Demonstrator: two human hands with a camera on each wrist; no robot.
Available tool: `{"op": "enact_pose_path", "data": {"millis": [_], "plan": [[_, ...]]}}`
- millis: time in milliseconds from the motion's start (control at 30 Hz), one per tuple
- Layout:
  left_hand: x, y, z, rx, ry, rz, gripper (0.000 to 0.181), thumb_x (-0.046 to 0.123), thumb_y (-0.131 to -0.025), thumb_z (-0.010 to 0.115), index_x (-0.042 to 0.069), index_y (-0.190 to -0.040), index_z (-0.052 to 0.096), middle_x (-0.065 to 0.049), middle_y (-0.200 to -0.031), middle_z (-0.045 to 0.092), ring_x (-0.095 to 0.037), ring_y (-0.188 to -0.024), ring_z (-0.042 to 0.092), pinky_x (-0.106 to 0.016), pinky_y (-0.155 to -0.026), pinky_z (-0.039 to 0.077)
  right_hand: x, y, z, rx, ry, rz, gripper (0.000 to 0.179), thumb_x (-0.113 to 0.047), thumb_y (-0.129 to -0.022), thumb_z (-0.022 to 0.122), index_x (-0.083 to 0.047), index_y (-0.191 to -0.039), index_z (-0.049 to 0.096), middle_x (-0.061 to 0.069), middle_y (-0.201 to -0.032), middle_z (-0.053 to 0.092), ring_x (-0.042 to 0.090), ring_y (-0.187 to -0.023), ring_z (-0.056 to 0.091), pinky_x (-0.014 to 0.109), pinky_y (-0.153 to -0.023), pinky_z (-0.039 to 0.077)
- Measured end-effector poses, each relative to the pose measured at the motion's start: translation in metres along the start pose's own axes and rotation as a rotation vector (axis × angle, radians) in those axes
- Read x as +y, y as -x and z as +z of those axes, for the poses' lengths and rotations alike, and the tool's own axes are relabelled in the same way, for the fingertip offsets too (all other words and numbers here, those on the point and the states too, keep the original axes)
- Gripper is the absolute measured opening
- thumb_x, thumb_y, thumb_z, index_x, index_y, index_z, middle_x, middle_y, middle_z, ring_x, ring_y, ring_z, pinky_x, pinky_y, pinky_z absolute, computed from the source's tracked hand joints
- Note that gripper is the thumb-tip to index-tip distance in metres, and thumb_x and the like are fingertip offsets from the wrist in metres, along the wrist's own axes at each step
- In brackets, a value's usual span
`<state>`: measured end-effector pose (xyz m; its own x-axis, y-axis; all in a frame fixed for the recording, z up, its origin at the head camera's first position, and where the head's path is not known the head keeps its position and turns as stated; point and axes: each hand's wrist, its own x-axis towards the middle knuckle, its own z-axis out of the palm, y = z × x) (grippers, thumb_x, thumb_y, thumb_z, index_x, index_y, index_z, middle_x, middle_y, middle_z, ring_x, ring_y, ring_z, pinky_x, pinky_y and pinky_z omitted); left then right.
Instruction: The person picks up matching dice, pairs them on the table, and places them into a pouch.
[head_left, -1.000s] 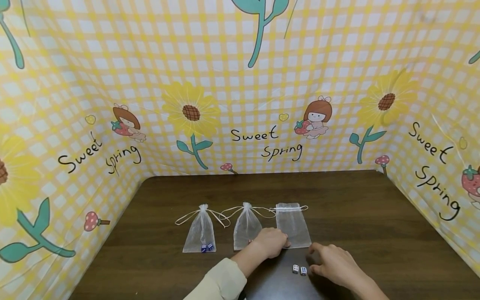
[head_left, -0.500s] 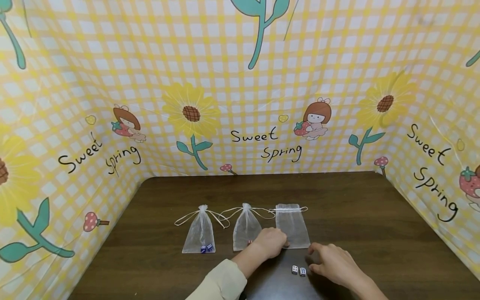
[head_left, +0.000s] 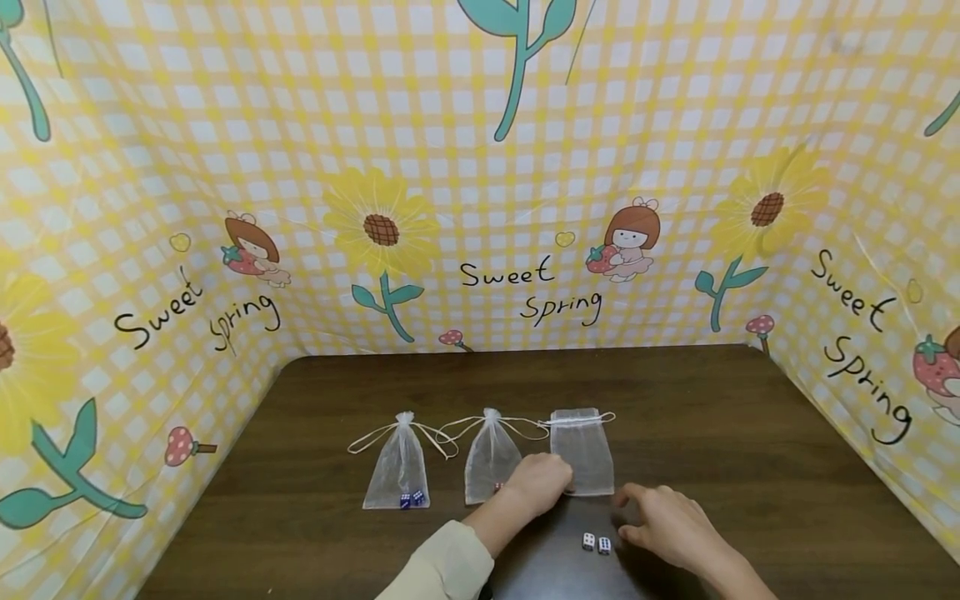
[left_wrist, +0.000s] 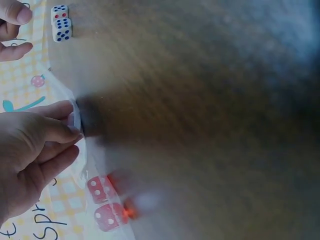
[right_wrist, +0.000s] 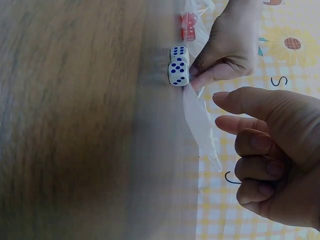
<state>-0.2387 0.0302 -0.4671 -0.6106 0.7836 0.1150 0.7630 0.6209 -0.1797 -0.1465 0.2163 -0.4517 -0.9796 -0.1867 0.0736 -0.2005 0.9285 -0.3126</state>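
Observation:
My left hand pinches the lower left edge of a flat white mesh drawstring bag, the rightmost of three; the left wrist view shows thumb and fingertips on its fabric. Just beside that bag's lower right corner is my right hand, holding nothing. Its thumb and index finger are apart, with the other fingers curled in the right wrist view. Two white dice with coloured dots lie on the table between my hands. Red dice are inside the middle bag, partly hidden by my left hand in the head view.
On the left lies another drawn-up mesh bag with two blue dice in it. All three bags are in a row on a dark wooden table. A yellow checked cloth surrounds the table's back and sides.
The rightmost bag's lower right corner has drawn slightly left, away from my right hand. Both hands stay nearly in place, and the white dice have not moved on the table.

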Motion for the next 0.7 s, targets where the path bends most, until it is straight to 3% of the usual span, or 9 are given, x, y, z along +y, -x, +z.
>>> {"op": "enact_pose_path", "data": {"millis": [233,400,533,700], "plan": [[0.003,0.005,0.001,0.054,-0.053,0.007,0.012,0.022,-0.076,0.066,0.031,-0.068,0.069,0.011,-0.072,0.064,-0.007,-0.065,0.059,-0.023,-0.055,0.047,0.001,-0.001,-0.004,0.029,-0.009,0.022,0.028,-0.025,-0.069,0.078,-0.022,-0.092,0.064,-0.014,-0.054,0.038,0.004,-0.047,0.037,0.027,-0.042,0.033],[0.004,0.013,0.0,0.091,-0.113,-0.003,0.014,0.018,-0.075,0.066,0.026,-0.064,0.065,0.009,-0.069,0.062,-0.009,-0.06,0.058,-0.025,-0.051,0.047,0.002,-0.003,-0.006,0.043,-0.011,0.049,0.026,-0.025,-0.07,0.078,-0.02,-0.093,0.065,-0.013,-0.053,0.039,0.005,-0.047,0.037,0.028,-0.043,0.033],[0.003,0.02,-0.005,0.114,-0.152,-0.012,0.017,0.015,-0.075,0.065,0.023,-0.061,0.063,0.009,-0.066,0.061,-0.009,-0.058,0.056,-0.025,-0.047,0.046,0.003,-0.005,-0.008,0.048,-0.023,0.082,0.02,-0.023,-0.075,0.075,-0.019,-0.093,0.066,-0.01,-0.052,0.038,0.007,-0.044,0.035,0.028,-0.041,0.031],[0.002,0.028,-0.014,0.19,-0.182,-0.005,0.019,0.015,-0.075,0.065,0.023,-0.058,0.059,0.011,-0.061,0.058,-0.008,-0.053,0.055,-0.024,-0.043,0.042,0.005,-0.008,-0.009,0.079,-0.042,0.108,0.01,-0.022,-0.081,0.069,-0.019,-0.09,0.066,-0.011,-0.055,0.045,0.008,-0.049,0.042,0.03,-0.042,0.034]]}}
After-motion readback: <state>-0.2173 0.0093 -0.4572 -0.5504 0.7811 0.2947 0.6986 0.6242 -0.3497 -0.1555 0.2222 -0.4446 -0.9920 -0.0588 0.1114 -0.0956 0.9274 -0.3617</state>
